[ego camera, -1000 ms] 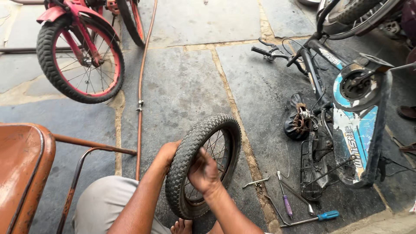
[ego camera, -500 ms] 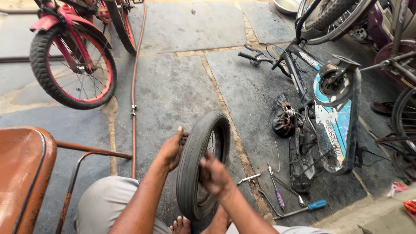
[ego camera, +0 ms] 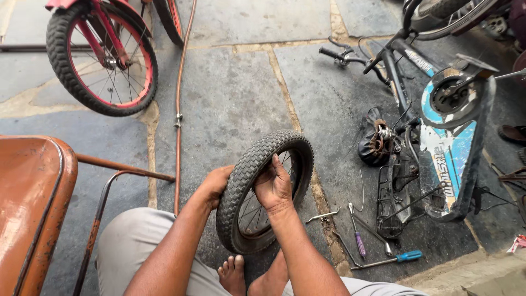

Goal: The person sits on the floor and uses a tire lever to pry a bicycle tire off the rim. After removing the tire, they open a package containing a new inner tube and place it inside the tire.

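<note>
A small black knobby bicycle wheel [ego camera: 246, 181] with spokes stands upright on the stone floor between my knees. My left hand [ego camera: 215, 183] grips the tyre's outer left side. My right hand [ego camera: 273, 186] presses on the tyre's right sidewall, fingers spread up along the rubber near the rim. My bare foot [ego camera: 233, 274] rests just below the wheel.
A red children's bicycle [ego camera: 104, 60] stands at the top left, an orange hose [ego camera: 178, 104] beside it. A dismantled blue bicycle frame [ego camera: 438, 137] lies at the right. Screwdrivers with purple [ego camera: 359, 241] and blue [ego camera: 408, 256] handles lie near it. A rusty orange chair [ego camera: 33, 203] is at my left.
The wheel has been turned so more of its side faces me. My right hand has shifted higher on the sidewall. The view has moved.
</note>
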